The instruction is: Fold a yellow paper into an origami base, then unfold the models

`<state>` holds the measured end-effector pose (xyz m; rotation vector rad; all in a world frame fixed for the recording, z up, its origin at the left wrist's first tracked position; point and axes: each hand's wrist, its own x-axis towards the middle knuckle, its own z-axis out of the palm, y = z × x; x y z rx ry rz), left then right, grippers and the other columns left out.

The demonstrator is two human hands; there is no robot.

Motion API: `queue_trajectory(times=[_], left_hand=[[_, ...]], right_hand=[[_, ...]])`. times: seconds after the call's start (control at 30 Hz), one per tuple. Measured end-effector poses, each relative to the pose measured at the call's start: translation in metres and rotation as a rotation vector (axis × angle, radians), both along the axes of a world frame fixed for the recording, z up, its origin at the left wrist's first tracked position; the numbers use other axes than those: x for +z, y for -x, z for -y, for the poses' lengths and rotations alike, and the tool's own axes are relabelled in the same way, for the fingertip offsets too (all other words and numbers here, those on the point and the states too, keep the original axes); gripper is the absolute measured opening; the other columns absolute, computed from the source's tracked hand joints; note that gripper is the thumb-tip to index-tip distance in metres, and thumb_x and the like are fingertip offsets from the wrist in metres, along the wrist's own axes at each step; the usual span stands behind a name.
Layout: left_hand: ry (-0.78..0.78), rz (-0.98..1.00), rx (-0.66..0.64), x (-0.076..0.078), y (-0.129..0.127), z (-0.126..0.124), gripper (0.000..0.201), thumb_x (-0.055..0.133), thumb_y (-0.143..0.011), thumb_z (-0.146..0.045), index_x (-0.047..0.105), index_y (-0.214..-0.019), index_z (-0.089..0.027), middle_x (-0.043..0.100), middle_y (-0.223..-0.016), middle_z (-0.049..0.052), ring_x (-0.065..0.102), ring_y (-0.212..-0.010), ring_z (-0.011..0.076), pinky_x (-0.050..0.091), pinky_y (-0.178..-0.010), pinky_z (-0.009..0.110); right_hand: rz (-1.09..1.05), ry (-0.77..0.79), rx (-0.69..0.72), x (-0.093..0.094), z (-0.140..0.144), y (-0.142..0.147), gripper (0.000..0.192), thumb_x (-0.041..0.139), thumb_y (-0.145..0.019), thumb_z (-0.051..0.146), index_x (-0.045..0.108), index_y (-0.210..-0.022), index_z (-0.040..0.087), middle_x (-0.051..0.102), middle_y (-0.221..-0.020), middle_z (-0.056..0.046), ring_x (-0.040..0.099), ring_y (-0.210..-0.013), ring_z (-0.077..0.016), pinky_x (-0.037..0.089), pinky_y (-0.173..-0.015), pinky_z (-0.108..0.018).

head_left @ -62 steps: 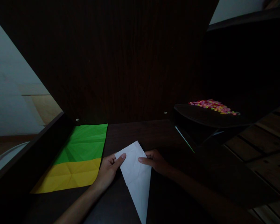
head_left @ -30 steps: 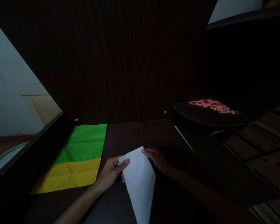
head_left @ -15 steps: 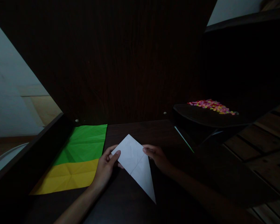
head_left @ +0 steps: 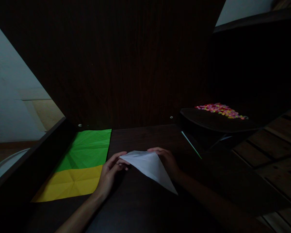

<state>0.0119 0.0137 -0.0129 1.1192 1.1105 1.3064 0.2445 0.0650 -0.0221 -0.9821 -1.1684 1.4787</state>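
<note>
A white sheet of paper (head_left: pixel 149 167), folded into a long triangle, is held between both hands over the dark wooden desk (head_left: pixel 145 139). My left hand (head_left: pixel 110 173) pinches its left corner with thumb and fingers. My right hand (head_left: pixel 168 161) grips the upper right edge from behind. The paper's sharp tip points down and to the right, across my right wrist. The scene is dim.
A creased green sheet (head_left: pixel 88 148) lies flat at the left of the desk, overlapping a yellow sheet (head_left: pixel 71 183). A dark tray (head_left: pixel 215 121) at the right holds several small colourful pieces (head_left: pixel 220 110). A dark back panel rises behind the desk.
The white paper has been turned and tipped: its long point swung from toward me out to the right, and the sheet now lies at a flatter angle. Both hands kept hold of it.
</note>
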Motion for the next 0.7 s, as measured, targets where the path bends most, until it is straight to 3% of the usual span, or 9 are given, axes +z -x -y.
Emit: queue_trajectory(times=[0.2,0.3,0.4,0.53,0.7], left_hand=[[0.004,-0.307,0.110,0.0048,-0.0045,-0.0002,0.033,0.071,-0.072,-0.039,0.072,-0.095,-0.016,0.068,-0.072,0.003,0.059,-0.066,0.0168,0.045,-0.061,0.025],[-0.039,-0.379,0.118,0.0058,-0.0057,0.0000,0.028,0.068,-0.076,-0.044,0.074,-0.082,-0.017,0.068,-0.073,0.002,0.057,-0.067,0.0164,0.043,-0.060,0.024],[-0.034,-0.386,0.127,0.0059,-0.0048,0.0007,0.033,0.065,-0.080,-0.048,0.070,-0.069,-0.017,0.058,-0.061,-0.001,0.050,-0.058,0.0136,0.039,-0.054,0.022],[0.010,-0.362,0.108,0.0066,-0.0044,0.0017,0.035,0.064,-0.080,-0.051,0.071,-0.071,-0.017,0.052,-0.058,-0.003,0.043,-0.054,0.0121,0.034,-0.051,0.022],[-0.014,-0.330,0.103,0.0091,-0.0046,0.0017,0.035,0.066,-0.079,-0.048,0.067,-0.062,-0.018,0.050,-0.059,-0.002,0.043,-0.056,0.0128,0.034,-0.052,0.023]], right_hand=[[-0.169,-0.014,0.090,-0.0002,0.0008,0.0014,0.035,0.056,-0.075,0.044,0.072,-0.086,0.015,0.075,-0.081,-0.011,0.065,-0.053,-0.0214,0.048,-0.051,-0.033],[-0.190,0.002,0.134,-0.0012,0.0005,0.0033,0.030,0.057,-0.075,0.045,0.062,-0.074,0.016,0.075,-0.074,-0.012,0.059,-0.038,-0.0187,0.044,-0.038,-0.029],[-0.107,0.015,0.099,-0.0013,0.0012,0.0047,0.032,0.058,-0.078,0.046,0.053,-0.064,0.017,0.073,-0.063,-0.010,0.057,-0.034,-0.0160,0.038,-0.034,-0.024],[0.084,0.008,0.035,0.0010,0.0028,0.0042,0.042,0.058,-0.080,0.052,0.052,-0.057,0.017,0.059,-0.041,-0.001,0.042,-0.026,-0.0093,0.025,-0.030,-0.020],[0.181,-0.056,-0.046,0.0028,0.0030,0.0033,0.046,0.060,-0.078,0.054,0.051,-0.051,0.018,0.049,-0.040,0.004,0.036,-0.031,-0.0054,0.022,-0.034,-0.020]])
